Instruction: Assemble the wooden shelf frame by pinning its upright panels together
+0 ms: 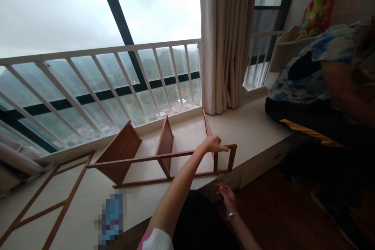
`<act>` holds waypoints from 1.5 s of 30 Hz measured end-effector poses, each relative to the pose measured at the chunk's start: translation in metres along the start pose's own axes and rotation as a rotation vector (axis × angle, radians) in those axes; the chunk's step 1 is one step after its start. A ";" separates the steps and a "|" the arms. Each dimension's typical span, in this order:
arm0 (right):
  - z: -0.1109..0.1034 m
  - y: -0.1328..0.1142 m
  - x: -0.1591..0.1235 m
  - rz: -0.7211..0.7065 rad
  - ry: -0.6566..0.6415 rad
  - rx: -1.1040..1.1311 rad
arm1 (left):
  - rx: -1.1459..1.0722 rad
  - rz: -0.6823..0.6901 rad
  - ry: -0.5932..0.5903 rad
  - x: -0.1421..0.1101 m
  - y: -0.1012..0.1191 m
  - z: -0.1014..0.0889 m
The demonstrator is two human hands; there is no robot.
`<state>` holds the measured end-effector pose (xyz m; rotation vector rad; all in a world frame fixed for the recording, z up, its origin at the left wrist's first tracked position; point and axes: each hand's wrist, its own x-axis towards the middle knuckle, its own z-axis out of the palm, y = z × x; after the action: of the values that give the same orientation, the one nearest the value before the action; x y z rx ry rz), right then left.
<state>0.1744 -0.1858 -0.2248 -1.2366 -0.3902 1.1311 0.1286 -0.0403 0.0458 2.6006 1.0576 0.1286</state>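
Curling over the upper rail of a brown wooden frame (165, 146), close to its right end, the left hand (213, 144) has its fingers closed on the wood. The right hand (227, 197) is lower and nearer, pinching a thin tool (219, 180) between thumb and fingers (a metal bracelet (232, 215) circles that wrist), its tip just beside the lower right end of the frame; whether they touch, I cannot tell. The frame, three panels set across it, rests on the pale window ledge (249, 125). On the left lies a second wooden frame (66, 203), with a blurred blue item (114, 216) nearer. To the right sits a co-worker (307, 74), and a beige curtain (225, 39) hangs on the far side beside a white railing (102, 50)
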 end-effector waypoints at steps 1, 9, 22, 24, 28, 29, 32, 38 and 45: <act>0.000 0.001 -0.001 -0.007 0.008 0.002 | 0.003 0.001 0.003 0.000 0.000 0.000; -0.002 0.006 -0.006 -0.003 0.070 0.001 | 0.002 -0.008 0.007 -0.003 0.003 -0.002; 0.001 0.007 -0.004 -0.011 0.104 0.029 | -0.012 -0.016 0.008 -0.003 0.002 -0.002; 0.002 0.006 -0.005 -0.012 0.103 0.028 | -0.010 -0.016 0.008 -0.003 0.002 -0.002; 0.005 0.003 -0.008 -0.029 0.096 0.039 | -0.011 -0.031 0.003 -0.005 0.004 -0.004; 0.006 0.002 -0.008 -0.033 0.093 0.040 | -0.011 -0.040 0.003 -0.005 0.004 -0.004; 0.005 0.003 -0.007 -0.038 0.086 0.035 | -0.009 -0.041 0.001 -0.006 0.004 -0.004; 0.001 0.009 -0.001 -0.027 0.079 0.029 | -0.010 -0.007 -0.007 -0.004 0.000 -0.002; 0.000 0.013 0.000 -0.012 0.082 0.048 | -0.021 -0.029 0.004 -0.003 0.000 -0.001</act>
<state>0.1684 -0.1869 -0.2363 -1.2328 -0.3069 1.0706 0.1262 -0.0425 0.0470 2.5669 1.0886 0.1373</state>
